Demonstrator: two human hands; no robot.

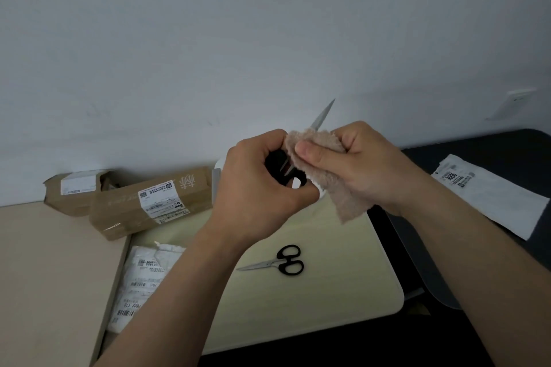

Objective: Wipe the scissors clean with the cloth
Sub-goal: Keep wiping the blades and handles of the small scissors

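Observation:
My left hand [256,188] grips the black handles of a pair of scissors [323,115], held up above the table with the steel blades pointing up and to the right. My right hand [354,164] pinches a beige fuzzy cloth [343,197] around the lower part of the blades, thumb on the near side. The blade tips stick out above the cloth. A second pair of black-handled scissors [278,262] lies flat on the pale table top [343,277] below my hands, blades pointing left.
Two brown cardboard parcels [149,202] lie at the back left by the wall. A white mailer bag [140,280] lies at the left front. Another white mailer [489,191] rests on the dark surface at the right. A wall stands close behind.

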